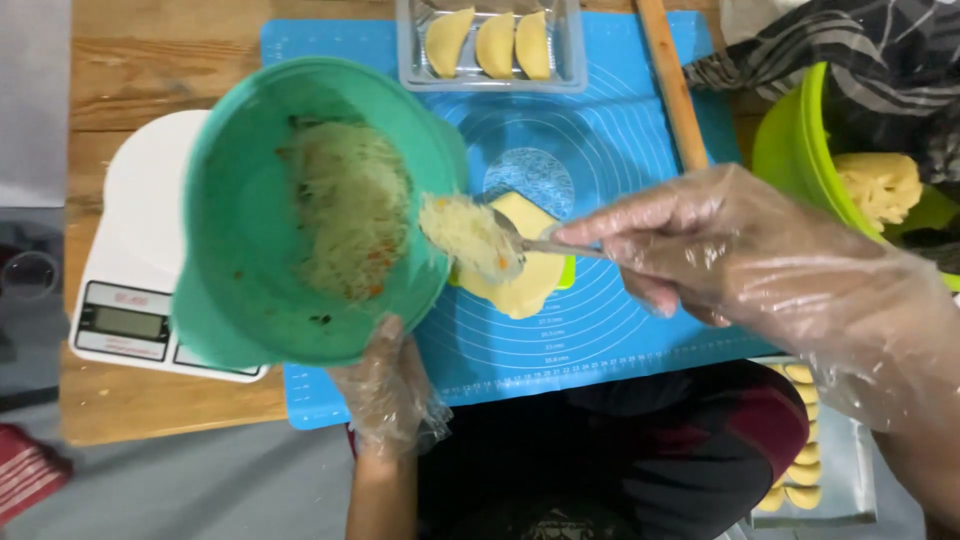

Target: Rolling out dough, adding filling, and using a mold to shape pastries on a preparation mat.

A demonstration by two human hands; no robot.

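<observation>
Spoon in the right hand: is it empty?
No. The spoon held by the right hand carries a heap of shredded filling over the dough round, beside the green bowl.

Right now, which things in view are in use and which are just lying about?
In use:
left hand tilting the green bowl of shredded filling
right hand holding the spoon, loaded with filling
dough round on the blue mat

Lying about:
kitchen scale
rolling pin
tray of folded pastries
lime bowl of dough
</observation>
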